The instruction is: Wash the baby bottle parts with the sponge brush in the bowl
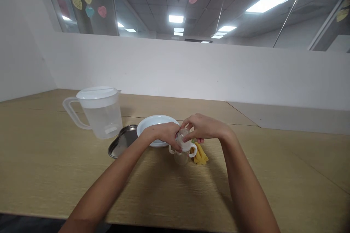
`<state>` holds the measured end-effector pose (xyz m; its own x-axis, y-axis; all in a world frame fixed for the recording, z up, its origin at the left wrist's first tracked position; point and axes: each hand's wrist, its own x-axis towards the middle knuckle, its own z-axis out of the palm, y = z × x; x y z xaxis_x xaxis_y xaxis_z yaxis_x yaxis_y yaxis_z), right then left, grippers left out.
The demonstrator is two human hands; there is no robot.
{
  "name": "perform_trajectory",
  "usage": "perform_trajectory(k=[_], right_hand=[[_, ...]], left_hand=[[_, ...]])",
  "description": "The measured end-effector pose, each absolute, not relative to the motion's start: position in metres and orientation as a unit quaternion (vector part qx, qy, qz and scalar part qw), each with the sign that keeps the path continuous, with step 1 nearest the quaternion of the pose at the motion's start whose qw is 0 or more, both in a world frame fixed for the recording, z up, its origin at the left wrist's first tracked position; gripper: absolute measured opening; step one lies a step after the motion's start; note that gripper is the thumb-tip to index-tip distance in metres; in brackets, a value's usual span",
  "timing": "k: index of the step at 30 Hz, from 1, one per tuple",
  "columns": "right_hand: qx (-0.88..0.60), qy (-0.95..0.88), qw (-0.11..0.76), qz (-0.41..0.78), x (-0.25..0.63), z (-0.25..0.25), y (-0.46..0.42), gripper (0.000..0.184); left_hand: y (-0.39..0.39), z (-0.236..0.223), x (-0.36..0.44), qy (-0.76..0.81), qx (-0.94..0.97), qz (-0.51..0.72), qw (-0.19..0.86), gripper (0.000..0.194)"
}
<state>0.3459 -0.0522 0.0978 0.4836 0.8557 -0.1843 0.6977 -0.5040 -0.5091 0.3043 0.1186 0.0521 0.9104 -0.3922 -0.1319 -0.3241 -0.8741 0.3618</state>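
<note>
A small clear baby bottle (pixel 181 157) with two white side handles stands on the wooden table in front of me. My left hand (pixel 168 134) is closed around its upper left side. From the right, my right hand (pixel 199 128) has its fingers curled over the translucent cap (pixel 184 138) at the top. A bundle of yellow strips (pixel 201 156) with a bit of green at its upper end lies just right of the bottle, partly behind a handle. Behind my left hand is a white dish (pixel 153 120), its right part covered by my hands.
A lidded translucent pitcher (pixel 102 116) stands at the left, its handle facing left. Between it and the dish lies a curved metal tray (pixel 124 142), partly under my left forearm. A white wall (pixel 169 65) with a window above borders the table (pixel 273 174) at the back.
</note>
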Motion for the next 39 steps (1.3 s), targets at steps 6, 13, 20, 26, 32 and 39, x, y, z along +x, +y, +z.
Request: perform_trajectory(k=[6,13,20,26,32,39], right_hand=[[-0.839,-0.466,0.179,0.218,0.3477,0.0991,-0.0528,0.038],[-0.838,-0.468,0.177,0.217,0.3485,0.099,-0.0527,0.039],[-0.834,-0.483,0.169,0.207,0.3494,0.0981,-0.0522,0.037],[-0.831,-0.486,0.166,0.212,0.3515,0.0993,-0.0524,0.037],[-0.826,-0.482,0.175,0.233,0.3533,0.1005,-0.0536,0.035],[-0.827,-0.468,0.198,0.241,0.3535,0.0978,-0.0536,0.041]], left_hand=[[0.1172,0.0475,0.3057,-0.212,0.954,-0.101,0.186,0.042],[0.1177,0.0466,0.3058,-0.217,0.954,-0.095,0.183,0.042],[0.118,0.0462,0.3057,-0.21,0.96,-0.084,0.166,0.043],[0.1186,0.0466,0.306,-0.222,0.955,-0.093,0.173,0.042],[0.1164,0.0501,0.3027,-0.205,0.956,-0.105,0.182,0.043],[0.1154,0.0521,0.301,-0.19,0.957,-0.117,0.184,0.041]])
